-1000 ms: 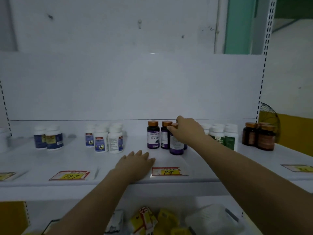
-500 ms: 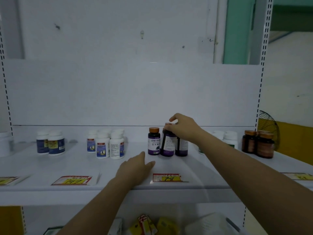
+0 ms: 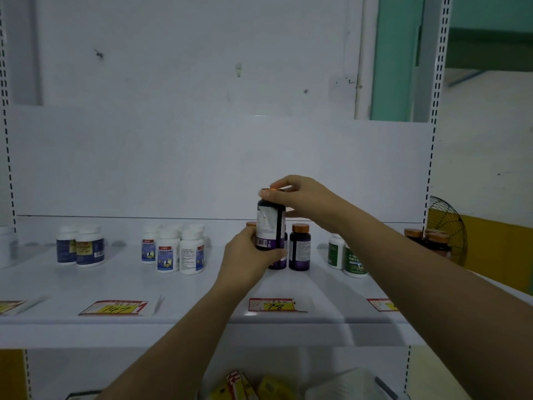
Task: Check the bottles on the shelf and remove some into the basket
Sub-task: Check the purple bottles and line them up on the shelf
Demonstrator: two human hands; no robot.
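A dark purple bottle (image 3: 270,225) with an orange cap is lifted above the white shelf (image 3: 202,287). My right hand (image 3: 302,199) pinches its cap from above, and my left hand (image 3: 249,255) grips its lower part from the left. Its back label with a barcode faces me. Two more purple bottles (image 3: 299,247) stand on the shelf just behind and to the right. The basket is only hinted at by a dark rim (image 3: 78,395) at the bottom edge.
White bottles (image 3: 178,249) stand left of centre, blue-labelled ones (image 3: 83,246) further left, green-labelled ones (image 3: 350,259) to the right, brown jars (image 3: 429,241) at far right. Price tags (image 3: 274,305) lie along the shelf front. Packets (image 3: 253,386) sit below. A fan (image 3: 448,226) stands behind the right upright.
My right hand has lifted the purple bottle off the shelf by its cap. My left hand has left the shelf front and taken hold of the bottle's lower part.
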